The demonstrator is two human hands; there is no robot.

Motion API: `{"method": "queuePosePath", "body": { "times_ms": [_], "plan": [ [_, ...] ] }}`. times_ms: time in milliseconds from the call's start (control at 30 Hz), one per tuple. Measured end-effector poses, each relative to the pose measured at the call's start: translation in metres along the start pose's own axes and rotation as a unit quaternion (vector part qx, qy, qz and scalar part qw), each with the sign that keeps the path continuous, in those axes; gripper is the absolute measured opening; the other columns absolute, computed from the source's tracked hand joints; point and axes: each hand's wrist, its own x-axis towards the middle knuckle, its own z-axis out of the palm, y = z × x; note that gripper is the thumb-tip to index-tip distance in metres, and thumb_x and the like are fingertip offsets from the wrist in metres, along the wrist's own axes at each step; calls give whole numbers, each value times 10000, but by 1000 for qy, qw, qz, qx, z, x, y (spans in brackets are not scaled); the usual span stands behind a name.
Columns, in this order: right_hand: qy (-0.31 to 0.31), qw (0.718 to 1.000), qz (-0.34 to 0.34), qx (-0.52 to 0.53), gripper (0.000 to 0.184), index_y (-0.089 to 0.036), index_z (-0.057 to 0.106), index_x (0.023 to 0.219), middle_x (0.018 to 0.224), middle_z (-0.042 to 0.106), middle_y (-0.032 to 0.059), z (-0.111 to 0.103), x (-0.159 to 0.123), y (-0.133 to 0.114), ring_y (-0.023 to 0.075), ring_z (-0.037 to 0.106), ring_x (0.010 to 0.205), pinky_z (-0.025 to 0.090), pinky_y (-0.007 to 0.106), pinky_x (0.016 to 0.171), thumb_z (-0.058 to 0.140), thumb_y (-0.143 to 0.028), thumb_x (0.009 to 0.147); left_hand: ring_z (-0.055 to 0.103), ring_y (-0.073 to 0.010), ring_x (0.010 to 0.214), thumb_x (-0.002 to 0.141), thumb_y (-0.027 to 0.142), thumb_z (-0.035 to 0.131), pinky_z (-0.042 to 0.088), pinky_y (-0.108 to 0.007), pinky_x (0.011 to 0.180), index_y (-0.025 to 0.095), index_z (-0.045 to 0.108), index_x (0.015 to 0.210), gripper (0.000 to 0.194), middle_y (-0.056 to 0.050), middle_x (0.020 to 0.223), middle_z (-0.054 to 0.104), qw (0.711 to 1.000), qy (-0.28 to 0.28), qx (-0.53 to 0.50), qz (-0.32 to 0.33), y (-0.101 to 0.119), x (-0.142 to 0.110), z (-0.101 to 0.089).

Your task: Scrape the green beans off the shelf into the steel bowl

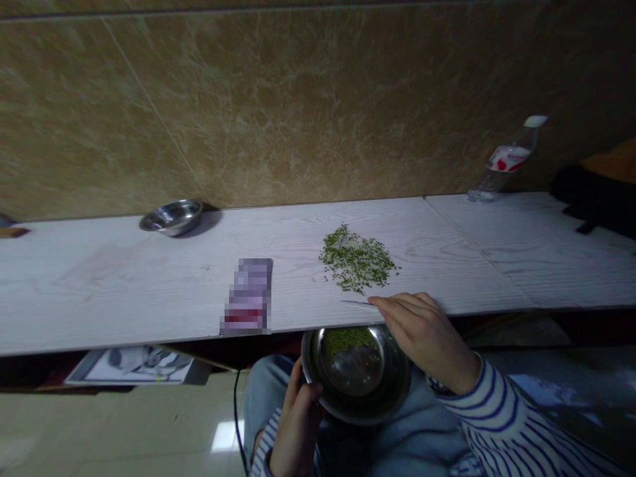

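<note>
A wide stainless steel bowl [348, 411] is tilted just below the front edge of the counter, above my lap. My left hand [298, 414] grips its left rim, thumb on the near side. Small green beans [350, 340], like mung beans, lie in the bowl's far part. More loose green beans [360, 258] are spread in a patch on the white wood-grain counter. My right hand [424, 331] is at the counter's front edge, just in front of this patch. Its fingers pinch a thin, flat piece [354, 303], seen edge-on, perhaps a card.
A small steel bowl [175, 218] stands near the wall at left. A blurred phone-like rectangle [248, 291] lies left of the beans. At back right are a plastic bottle [509, 159] and a dark bag [591, 195]. Below the counter at left sits a box [139, 366].
</note>
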Motion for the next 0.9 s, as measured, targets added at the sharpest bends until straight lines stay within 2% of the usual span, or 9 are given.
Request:
{"method": "queuePosePath", "body": {
  "times_ms": [200, 300, 400, 533, 633, 733, 900],
  "plan": [
    [-8, 1000, -8, 14, 276, -165, 606, 1126, 933, 708, 65, 10, 17, -13, 170, 610, 853, 390, 327, 747, 442, -121, 909, 578, -277, 1088, 663, 162, 606, 461, -344, 842, 239, 576, 1233, 576, -56, 1111, 687, 999, -17, -42, -30, 2, 3, 1],
    [-4, 1000, -11, 10, 282, -165, 599, 1135, 924, 706, 62, 15, 28, -9, 176, 612, 846, 397, 332, 749, 434, -126, 910, 582, -284, 1089, 638, 167, 615, 455, -368, 861, 258, 613, 1176, 546, -49, 1111, 690, 998, 3, -57, -33, 0, 7, -3],
    [-1, 1000, 0, 9, 267, -168, 602, 1111, 961, 703, 72, 18, 43, 8, 176, 620, 866, 409, 328, 765, 430, -134, 910, 567, -297, 1117, 612, 194, 637, 454, -378, 867, 251, 636, 1127, 518, -62, 1145, 679, 998, 15, -58, -23, -5, 13, -8],
    [-7, 999, 36, -2, 208, -170, 610, 1042, 946, 706, 61, 20, 73, 40, 181, 634, 855, 412, 333, 788, 456, -169, 904, 551, -317, 1141, 587, 219, 672, 448, -391, 879, 224, 579, 1196, 616, -87, 1143, 676, 997, 26, -68, -28, -10, 19, -15],
    [-37, 998, 37, -38, 215, -176, 607, 1048, 956, 706, 59, 21, 105, 58, 178, 637, 849, 400, 331, 797, 444, -181, 907, 555, -325, 1133, 584, 211, 676, 435, -416, 900, 224, 538, 1247, 678, -88, 1102, 689, 996, 21, -70, -47, -13, 22, -17],
    [-83, 991, 58, -91, 228, -193, 608, 1056, 963, 708, 60, 26, 140, 68, 190, 633, 871, 382, 329, 810, 440, -203, 903, 548, -335, 1143, 579, 205, 671, 422, -433, 919, 230, 536, 1262, 696, -91, 1105, 688, 995, -7, -82, -53, -17, 26, -19],
    [-81, 985, 107, -110, 254, -197, 620, 1052, 966, 708, 84, 41, 190, 95, 219, 632, 880, 389, 319, 769, 438, -197, 875, 534, -349, 1163, 567, 242, 692, 382, -448, 973, 245, 522, 1290, 743, -87, 1130, 680, 993, -9, -94, -64, -24, 33, -30]
  ]
}}
